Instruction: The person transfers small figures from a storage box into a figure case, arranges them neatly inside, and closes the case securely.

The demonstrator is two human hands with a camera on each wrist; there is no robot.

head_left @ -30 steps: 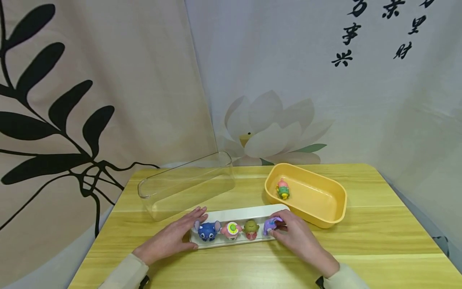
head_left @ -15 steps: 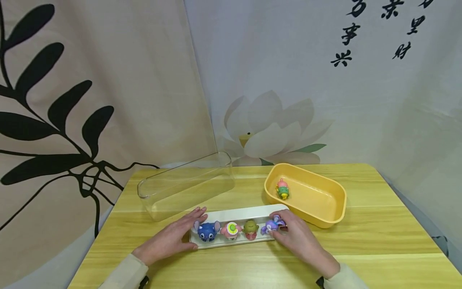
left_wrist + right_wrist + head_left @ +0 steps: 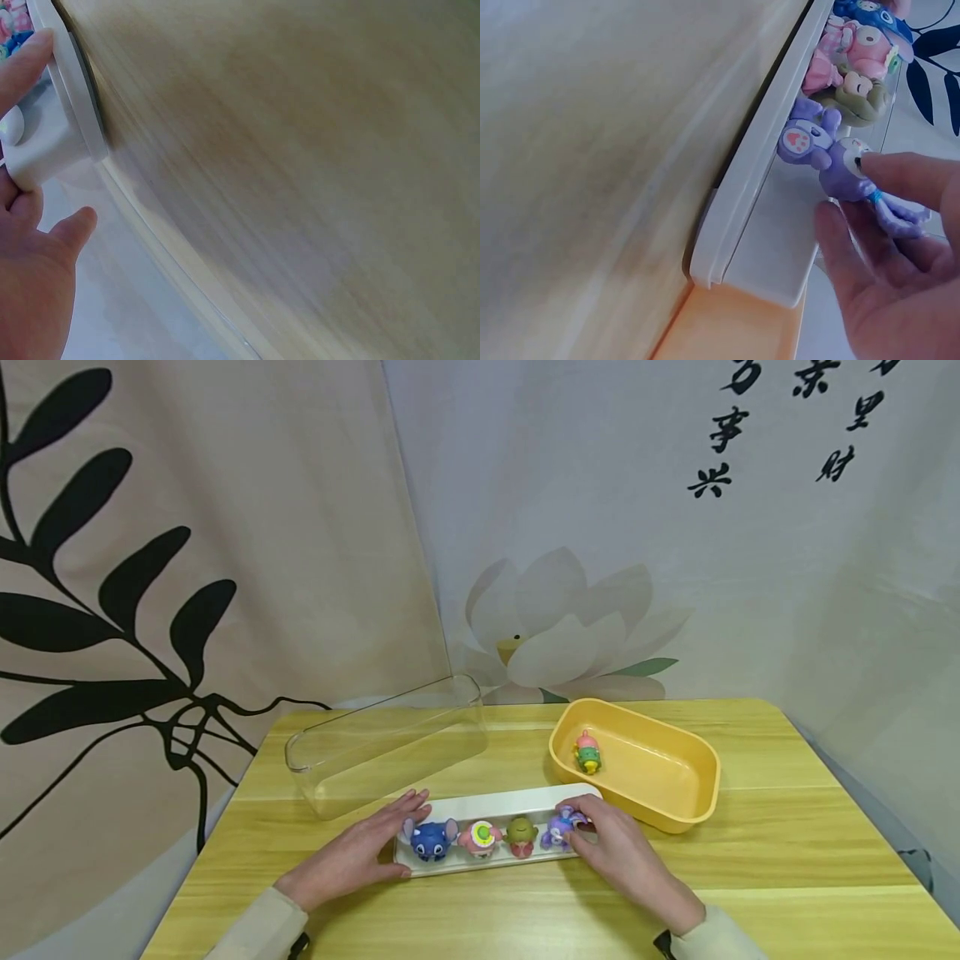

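Note:
In the head view, my left hand (image 3: 363, 843) spans the left end of a long white display base (image 3: 495, 803), thumb at its front edge, fingers at its far side. On the base stand a blue big-eared figurine (image 3: 431, 841), a pink figurine (image 3: 481, 838) with a green-and-white round front, and an olive-hooded figurine (image 3: 521, 837). At the right end, my right hand (image 3: 626, 860) pinches a purple long-eared figurine (image 3: 556, 831). The right wrist view shows fingertips against its head (image 3: 847, 169); its feet sit over the base. My fingers hide part of its ears.
A clear plastic cover (image 3: 397, 752) lies behind the base on the left of the wooden table (image 3: 757, 877). A yellow tray (image 3: 675, 768) sits behind the base's right end, with a pink-and-green figurine (image 3: 588, 753) inside. A printed curtain (image 3: 315, 527) hangs behind.
The purple figurine has turned in my right fingers, from side-on towards facing the front, and shifted slightly. My left hand and the other figurines have stayed put.

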